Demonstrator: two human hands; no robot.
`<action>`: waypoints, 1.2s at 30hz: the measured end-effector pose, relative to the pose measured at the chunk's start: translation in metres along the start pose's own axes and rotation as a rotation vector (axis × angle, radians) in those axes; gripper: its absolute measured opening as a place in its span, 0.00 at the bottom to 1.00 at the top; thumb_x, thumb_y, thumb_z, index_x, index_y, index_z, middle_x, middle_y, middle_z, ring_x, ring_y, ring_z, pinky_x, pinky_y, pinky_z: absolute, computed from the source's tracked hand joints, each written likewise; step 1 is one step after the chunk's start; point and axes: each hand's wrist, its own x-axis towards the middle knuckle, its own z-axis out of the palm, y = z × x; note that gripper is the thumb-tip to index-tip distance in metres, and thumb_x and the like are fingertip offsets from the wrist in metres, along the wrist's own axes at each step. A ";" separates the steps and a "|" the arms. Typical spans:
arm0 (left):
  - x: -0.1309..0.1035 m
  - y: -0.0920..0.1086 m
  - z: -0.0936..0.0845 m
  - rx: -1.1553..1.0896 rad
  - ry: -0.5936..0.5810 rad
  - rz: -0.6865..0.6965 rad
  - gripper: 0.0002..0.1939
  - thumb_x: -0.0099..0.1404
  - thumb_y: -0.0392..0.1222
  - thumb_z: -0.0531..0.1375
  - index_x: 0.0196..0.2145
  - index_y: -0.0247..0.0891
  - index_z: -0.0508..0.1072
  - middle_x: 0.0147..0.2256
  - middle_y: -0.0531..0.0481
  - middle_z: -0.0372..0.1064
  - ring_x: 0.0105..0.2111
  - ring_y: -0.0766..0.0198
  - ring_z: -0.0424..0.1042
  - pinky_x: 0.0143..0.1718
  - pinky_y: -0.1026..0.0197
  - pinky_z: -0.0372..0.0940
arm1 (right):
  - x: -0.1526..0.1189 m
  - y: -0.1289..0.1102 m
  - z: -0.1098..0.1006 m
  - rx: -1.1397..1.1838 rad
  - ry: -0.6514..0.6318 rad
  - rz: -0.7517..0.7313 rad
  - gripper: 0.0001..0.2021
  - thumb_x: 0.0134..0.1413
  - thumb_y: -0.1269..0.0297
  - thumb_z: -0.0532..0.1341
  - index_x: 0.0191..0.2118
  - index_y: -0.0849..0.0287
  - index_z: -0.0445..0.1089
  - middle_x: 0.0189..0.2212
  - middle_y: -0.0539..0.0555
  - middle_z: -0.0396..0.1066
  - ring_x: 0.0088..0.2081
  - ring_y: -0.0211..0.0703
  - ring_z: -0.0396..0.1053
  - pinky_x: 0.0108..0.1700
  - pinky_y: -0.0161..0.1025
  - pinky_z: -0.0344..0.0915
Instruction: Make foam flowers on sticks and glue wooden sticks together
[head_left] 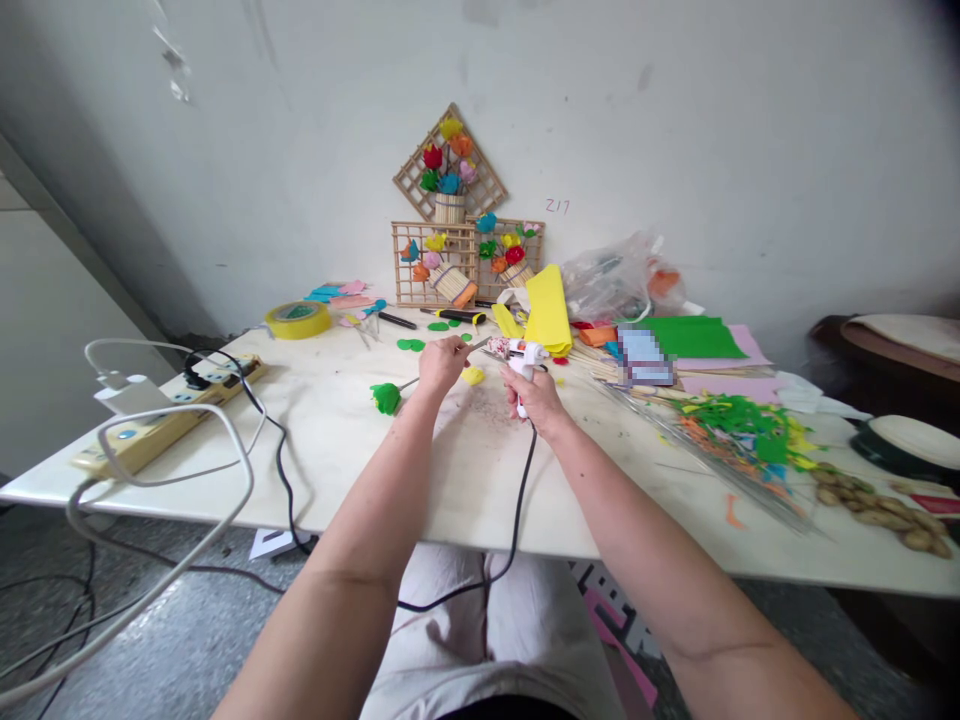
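Observation:
My left hand (442, 365) is closed on a thin stem whose tip points right, toward the nozzle of a white glue gun (529, 355). A green paper flower (386, 398) hangs at the stem's other end, left of my wrist. Wrapped round the glue gun's handle is my right hand (534, 395). The black cord (523, 480) runs from the gun down over the table's front edge. A small yellow paper piece (472, 375) lies between my hands, and green paper pieces (410, 345) lie behind my left hand.
At the left are a power strip (161, 425) with cables and yellow tape (298, 318). Lattice panels with paper flowers (450, 175) lean on the wall. Yellow paper (549, 310), wires (705, 450), green scraps (761, 425) and peanuts (885, 515) lie to the right.

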 end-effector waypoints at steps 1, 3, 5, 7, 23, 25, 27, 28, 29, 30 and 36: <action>0.000 0.000 0.000 0.008 0.000 0.005 0.09 0.59 0.42 0.56 0.28 0.38 0.75 0.25 0.52 0.74 0.25 0.67 0.67 0.25 0.67 0.54 | 0.000 0.000 0.000 -0.002 0.002 0.001 0.17 0.44 0.49 0.61 0.26 0.59 0.62 0.13 0.44 0.61 0.10 0.32 0.58 0.09 0.29 0.50; -0.001 0.001 0.000 0.012 0.003 0.012 0.09 0.58 0.41 0.56 0.28 0.38 0.75 0.25 0.52 0.74 0.25 0.67 0.67 0.25 0.67 0.53 | 0.000 0.000 0.000 -0.011 0.007 0.004 0.17 0.44 0.49 0.61 0.25 0.59 0.62 0.13 0.44 0.60 0.10 0.32 0.58 0.09 0.29 0.50; 0.000 0.000 0.000 0.003 0.006 0.012 0.09 0.58 0.42 0.56 0.28 0.38 0.76 0.24 0.51 0.73 0.25 0.67 0.66 0.24 0.66 0.53 | 0.000 -0.001 0.001 -0.021 0.013 0.012 0.16 0.45 0.49 0.61 0.26 0.59 0.63 0.12 0.44 0.60 0.10 0.32 0.58 0.09 0.29 0.50; 0.000 0.000 0.001 -0.010 0.009 0.010 0.10 0.58 0.43 0.56 0.28 0.38 0.76 0.24 0.51 0.73 0.25 0.67 0.66 0.24 0.66 0.53 | 0.000 -0.002 0.001 -0.025 0.015 0.020 0.16 0.45 0.50 0.61 0.26 0.59 0.63 0.12 0.44 0.60 0.10 0.32 0.58 0.09 0.29 0.50; 0.001 -0.002 0.001 0.034 0.029 0.032 0.09 0.56 0.42 0.58 0.27 0.37 0.77 0.25 0.50 0.73 0.24 0.66 0.65 0.26 0.65 0.54 | -0.003 -0.005 0.001 0.011 -0.013 -0.029 0.18 0.45 0.49 0.61 0.21 0.59 0.61 0.11 0.44 0.58 0.10 0.32 0.58 0.09 0.29 0.51; 0.002 -0.004 0.001 0.020 0.030 0.037 0.08 0.56 0.42 0.59 0.27 0.37 0.77 0.24 0.50 0.73 0.24 0.66 0.65 0.26 0.65 0.54 | -0.004 -0.006 0.001 0.060 -0.024 -0.063 0.19 0.44 0.48 0.61 0.20 0.60 0.60 0.12 0.44 0.59 0.10 0.31 0.58 0.10 0.29 0.51; 0.002 -0.005 0.002 -0.005 0.033 0.042 0.08 0.55 0.41 0.59 0.26 0.37 0.77 0.24 0.50 0.73 0.24 0.67 0.66 0.26 0.65 0.55 | -0.005 -0.006 0.002 0.104 -0.022 -0.083 0.19 0.44 0.47 0.62 0.22 0.60 0.61 0.12 0.44 0.59 0.10 0.31 0.58 0.10 0.28 0.51; 0.002 -0.005 0.002 -0.017 0.034 0.043 0.08 0.55 0.41 0.59 0.26 0.36 0.77 0.24 0.50 0.73 0.24 0.67 0.66 0.25 0.66 0.55 | -0.005 -0.006 0.002 0.121 -0.016 -0.086 0.19 0.43 0.47 0.62 0.23 0.60 0.62 0.13 0.44 0.60 0.10 0.31 0.58 0.10 0.28 0.51; 0.002 -0.005 0.002 -0.028 0.034 0.043 0.07 0.55 0.41 0.60 0.26 0.36 0.77 0.24 0.50 0.73 0.24 0.67 0.66 0.25 0.66 0.55 | -0.004 -0.005 0.002 0.131 -0.011 -0.088 0.19 0.43 0.47 0.62 0.25 0.60 0.63 0.13 0.44 0.60 0.10 0.31 0.58 0.10 0.28 0.51; 0.002 -0.005 0.002 -0.038 0.033 0.040 0.07 0.55 0.41 0.60 0.26 0.36 0.77 0.24 0.50 0.73 0.24 0.67 0.65 0.25 0.66 0.55 | -0.004 -0.005 0.002 0.133 -0.004 -0.088 0.19 0.43 0.46 0.62 0.26 0.60 0.64 0.13 0.44 0.61 0.10 0.31 0.58 0.10 0.28 0.51; 0.002 -0.004 0.000 -0.070 0.020 0.035 0.09 0.56 0.42 0.59 0.28 0.36 0.77 0.22 0.51 0.72 0.23 0.68 0.65 0.25 0.67 0.55 | -0.003 -0.005 0.001 0.108 0.036 -0.056 0.20 0.43 0.46 0.61 0.30 0.60 0.65 0.14 0.44 0.63 0.11 0.32 0.60 0.10 0.28 0.51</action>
